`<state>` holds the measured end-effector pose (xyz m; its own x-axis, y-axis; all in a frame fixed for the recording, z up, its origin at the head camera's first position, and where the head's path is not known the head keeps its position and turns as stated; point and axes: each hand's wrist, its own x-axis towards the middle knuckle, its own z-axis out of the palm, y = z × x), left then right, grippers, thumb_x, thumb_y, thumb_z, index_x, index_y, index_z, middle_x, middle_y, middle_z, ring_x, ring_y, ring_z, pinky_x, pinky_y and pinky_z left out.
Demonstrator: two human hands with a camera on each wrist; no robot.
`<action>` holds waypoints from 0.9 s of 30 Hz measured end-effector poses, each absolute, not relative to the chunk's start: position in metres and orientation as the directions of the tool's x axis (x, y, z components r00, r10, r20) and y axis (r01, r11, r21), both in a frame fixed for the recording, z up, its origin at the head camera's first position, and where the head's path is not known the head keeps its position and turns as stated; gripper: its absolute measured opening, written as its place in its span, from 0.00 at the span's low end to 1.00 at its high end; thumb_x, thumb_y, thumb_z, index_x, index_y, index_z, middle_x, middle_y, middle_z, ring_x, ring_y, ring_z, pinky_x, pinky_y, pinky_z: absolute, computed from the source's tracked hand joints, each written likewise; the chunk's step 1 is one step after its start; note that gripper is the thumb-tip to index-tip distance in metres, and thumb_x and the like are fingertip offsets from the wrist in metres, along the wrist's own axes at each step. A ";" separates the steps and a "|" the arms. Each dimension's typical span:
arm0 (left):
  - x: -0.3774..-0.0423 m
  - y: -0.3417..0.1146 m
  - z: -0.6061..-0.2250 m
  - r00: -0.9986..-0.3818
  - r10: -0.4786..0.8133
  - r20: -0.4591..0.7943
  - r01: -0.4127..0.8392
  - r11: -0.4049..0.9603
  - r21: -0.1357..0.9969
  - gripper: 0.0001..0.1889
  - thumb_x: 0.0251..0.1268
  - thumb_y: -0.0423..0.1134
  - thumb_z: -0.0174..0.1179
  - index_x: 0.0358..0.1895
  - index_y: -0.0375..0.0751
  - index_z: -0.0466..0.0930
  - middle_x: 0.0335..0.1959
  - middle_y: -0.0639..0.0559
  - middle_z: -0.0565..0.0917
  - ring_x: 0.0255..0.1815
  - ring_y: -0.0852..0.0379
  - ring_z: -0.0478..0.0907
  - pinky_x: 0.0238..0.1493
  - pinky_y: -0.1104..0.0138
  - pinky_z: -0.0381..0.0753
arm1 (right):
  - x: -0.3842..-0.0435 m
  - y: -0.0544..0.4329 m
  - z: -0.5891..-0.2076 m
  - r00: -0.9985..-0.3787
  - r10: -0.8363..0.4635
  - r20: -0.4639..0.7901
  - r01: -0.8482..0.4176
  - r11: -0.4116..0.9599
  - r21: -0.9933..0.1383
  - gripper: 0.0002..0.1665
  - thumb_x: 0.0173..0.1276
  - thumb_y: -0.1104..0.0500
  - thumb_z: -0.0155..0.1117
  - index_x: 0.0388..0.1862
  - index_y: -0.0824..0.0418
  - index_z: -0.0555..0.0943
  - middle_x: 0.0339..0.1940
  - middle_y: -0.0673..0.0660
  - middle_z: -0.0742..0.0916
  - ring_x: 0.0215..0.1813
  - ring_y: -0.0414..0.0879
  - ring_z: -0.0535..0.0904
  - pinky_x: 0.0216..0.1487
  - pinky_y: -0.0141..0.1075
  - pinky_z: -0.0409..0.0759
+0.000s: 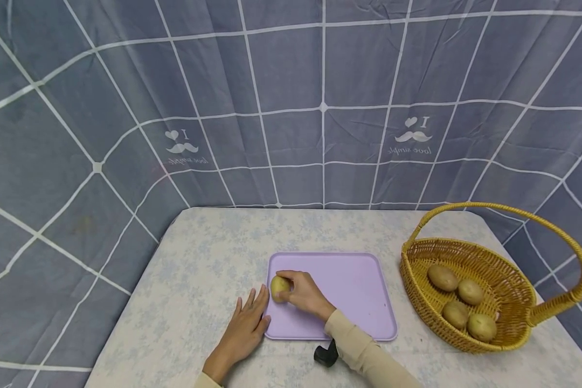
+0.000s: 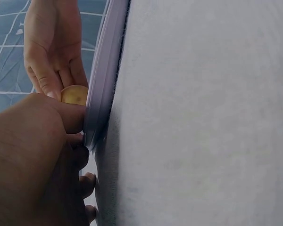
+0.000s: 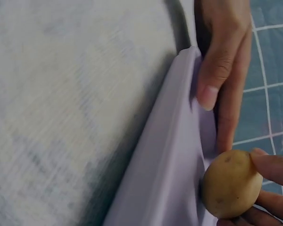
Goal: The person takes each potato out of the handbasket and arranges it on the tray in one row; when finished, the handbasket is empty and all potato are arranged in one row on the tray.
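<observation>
My right hand (image 1: 304, 293) grips a potato (image 1: 279, 288) between thumb and fingers, at the left end of a light purple tray (image 1: 339, 280). In the right wrist view the potato (image 3: 231, 184) is yellow-brown and smooth, close against the tray (image 3: 155, 165). My left hand (image 1: 244, 328) lies beside the tray's left edge with its fingers extended, thumb right at the rim. The left wrist view shows the left hand (image 2: 33, 150) at the tray's side (image 2: 104, 70), with part of the potato (image 2: 75, 94) peeking out beyond it.
At the right stands a yellow wicker basket (image 1: 412, 288) with a tall arched handle (image 1: 504, 207) and several potatoes (image 1: 443, 277) inside. A floral cloth (image 1: 189, 258) covers the table. Behind it hangs a grey-blue curtain (image 1: 291, 81). A small black object (image 1: 326, 355) shows by the right sleeve.
</observation>
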<state>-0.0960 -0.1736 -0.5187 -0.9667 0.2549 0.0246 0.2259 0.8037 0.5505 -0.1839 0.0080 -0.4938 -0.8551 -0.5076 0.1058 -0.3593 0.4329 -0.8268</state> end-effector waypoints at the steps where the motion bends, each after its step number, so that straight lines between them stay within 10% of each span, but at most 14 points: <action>1: -0.096 -0.173 -0.519 -0.966 0.256 0.031 0.230 0.803 0.550 0.31 0.75 0.42 0.47 0.75 0.38 0.50 0.76 0.48 0.53 0.77 0.43 0.45 0.73 0.42 0.35 | -0.184 0.007 -0.494 -0.856 -0.506 0.108 -0.365 0.442 -0.819 0.31 0.59 0.61 0.71 0.60 0.70 0.76 0.56 0.64 0.83 0.56 0.52 0.80 0.57 0.43 0.78; 27: -0.096 -0.172 -0.521 -0.969 0.247 0.024 0.216 0.790 0.574 0.31 0.75 0.43 0.47 0.75 0.37 0.50 0.76 0.47 0.52 0.78 0.43 0.43 0.74 0.42 0.33 | -0.184 0.050 -0.473 -0.844 -0.507 0.173 -0.380 0.339 -0.861 0.31 0.65 0.58 0.67 0.66 0.64 0.72 0.64 0.65 0.77 0.64 0.63 0.72 0.62 0.50 0.74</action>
<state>-0.0964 -0.1719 -0.5213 -0.9686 0.2473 0.0243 0.2161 0.7900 0.5738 -0.1839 0.0501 -0.4732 -0.8442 -0.5073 0.1732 -0.3800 0.3385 -0.8608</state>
